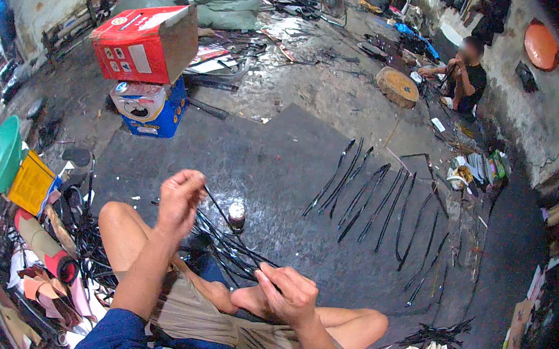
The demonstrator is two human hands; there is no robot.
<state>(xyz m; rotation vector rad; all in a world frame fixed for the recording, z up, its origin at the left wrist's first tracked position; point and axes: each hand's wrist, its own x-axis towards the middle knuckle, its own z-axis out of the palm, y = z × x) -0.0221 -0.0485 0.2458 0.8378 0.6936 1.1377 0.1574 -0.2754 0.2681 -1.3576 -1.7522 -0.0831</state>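
Toward the right edge of the dark mat (pixel 261 152), black strips (pixel 392 211) lay in a row, apparently set out already; a loose bundle (pixel 230 248) left of them seemed not yet spread. The left hand (pixel 181 201) had its fingers pinching one strip (pixel 218 207); the right hand (pixel 290 293) gripped the bundle's end.

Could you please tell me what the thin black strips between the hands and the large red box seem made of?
Thin black strips: leather or synthetic, I can't tell which; glossy, from their bright glints. Large red box: probably cardboard, smooth and printed, judging by its plain brown side.
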